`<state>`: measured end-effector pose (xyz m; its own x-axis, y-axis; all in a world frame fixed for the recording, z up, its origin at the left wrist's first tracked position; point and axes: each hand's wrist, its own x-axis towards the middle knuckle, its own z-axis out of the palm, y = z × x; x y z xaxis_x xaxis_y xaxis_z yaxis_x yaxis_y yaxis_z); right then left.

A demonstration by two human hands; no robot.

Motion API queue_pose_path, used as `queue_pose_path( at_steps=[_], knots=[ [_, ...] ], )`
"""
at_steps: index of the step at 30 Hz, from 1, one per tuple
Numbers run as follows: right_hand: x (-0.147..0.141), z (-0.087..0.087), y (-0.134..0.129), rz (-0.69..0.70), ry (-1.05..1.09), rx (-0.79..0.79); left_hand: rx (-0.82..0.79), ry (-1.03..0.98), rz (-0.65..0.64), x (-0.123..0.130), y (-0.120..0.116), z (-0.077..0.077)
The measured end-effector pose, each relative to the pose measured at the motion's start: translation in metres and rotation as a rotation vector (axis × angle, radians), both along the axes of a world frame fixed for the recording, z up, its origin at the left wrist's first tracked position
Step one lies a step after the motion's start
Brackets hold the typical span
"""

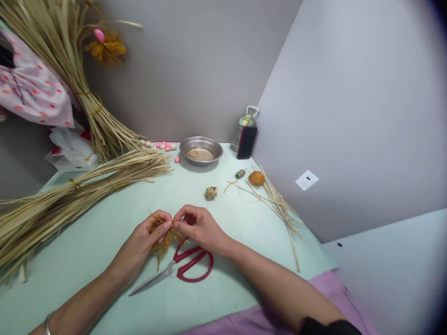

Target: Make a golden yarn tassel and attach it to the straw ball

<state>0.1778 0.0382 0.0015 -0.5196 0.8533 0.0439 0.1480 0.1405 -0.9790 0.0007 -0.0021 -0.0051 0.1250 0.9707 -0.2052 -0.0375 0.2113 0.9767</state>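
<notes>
Black sleeve (324,327), lower right; centre, your left hand (148,234) and right hand (202,229) pinch golden fibre (162,245); hard pulling could snap it.

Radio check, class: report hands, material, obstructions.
Left hand gripping golden fibres. Right hand pinched alongside, its hold unclear. Red-handled scissors close below hands, possibly in the way.

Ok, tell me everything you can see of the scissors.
The scissors lie flat on the pale green table, just below the two hands, with neither hand gripping them. They have two red looped handles and silver, metallic-looking blades that appear closed, joined at a pivot. The tapered tip points toward the lower left of the picture, the loops to the right. Golden-brown fibres hang near the upper loop; whether they touch it is unclear.
</notes>
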Motion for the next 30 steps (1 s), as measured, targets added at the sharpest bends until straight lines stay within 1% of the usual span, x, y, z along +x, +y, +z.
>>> queue_pose_path(
  at_steps=[2, 4, 7, 9, 10, 11, 12, 13, 14, 15, 17, 19, 20, 22, 26, 30],
  knots=[
    [0.001, 0.0, -0.002, -0.041, -0.09, 0.13, -0.013, 0.005, -0.025, 0.0, 0.0, -0.001],
    [0.002, 0.0, -0.002, -0.066, -0.212, 0.313, -0.029, -0.007, -0.061, 0.0, 0.0, -0.002],
    [0.005, -0.002, 0.003, -0.072, -0.484, 0.609, -0.055, -0.054, -0.088, 0.0, 0.0, -0.001],
    [0.01, -0.002, 0.01, -0.127, -0.666, 0.716, -0.077, -0.091, -0.086, 0.0, 0.0, 0.001],
    [0.013, -0.001, 0.013, -0.167, -0.719, 0.723, -0.089, -0.106, -0.083, 0.0, 0.0, 0.002],
    [0.015, 0.0, 0.016, -0.211, -0.733, 0.703, -0.1, -0.115, -0.078, 0.0, -0.001, 0.004],
    [0.018, 0.002, 0.019, -0.246, -0.703, 0.665, -0.11, -0.118, -0.074, 0.0, -0.001, 0.005],
    [0.02, 0.005, 0.02, -0.26, -0.633, 0.611, -0.113, -0.118, -0.07, 0.0, 0.0, 0.006],
    [0.021, 0.008, 0.021, -0.244, -0.533, 0.542, -0.114, -0.118, -0.067, 0.0, 0.0, 0.006],
    [0.021, 0.011, 0.02, -0.198, -0.419, 0.462, -0.111, -0.117, -0.065, 0.0, 0.0, 0.006],
    [0.02, 0.015, 0.016, -0.043, -0.215, 0.293, -0.104, -0.115, -0.065, 0.0, 0.0, 0.005],
    [0.017, 0.017, 0.012, 0.111, -0.106, 0.155, -0.092, -0.105, -0.057, -0.001, 0.0, 0.004],
    [0.015, 0.017, 0.01, 0.154, -0.086, 0.109, -0.087, -0.098, -0.053, -0.001, 0.001, 0.003],
    [0.013, 0.015, 0.008, 0.168, -0.077, 0.059, -0.08, -0.085, -0.052, 0.0, 0.001, 0.002],
    [0.013, 0.013, 0.01, 0.105, -0.039, 0.011, -0.087, -0.065, -0.06, 0.001, 0.001, 0.002],
    [0.014, 0.012, 0.01, 0.123, -0.084, 0.025, -0.07, -0.049, -0.067, 0.0, 0.0, -0.001]
  ],
)
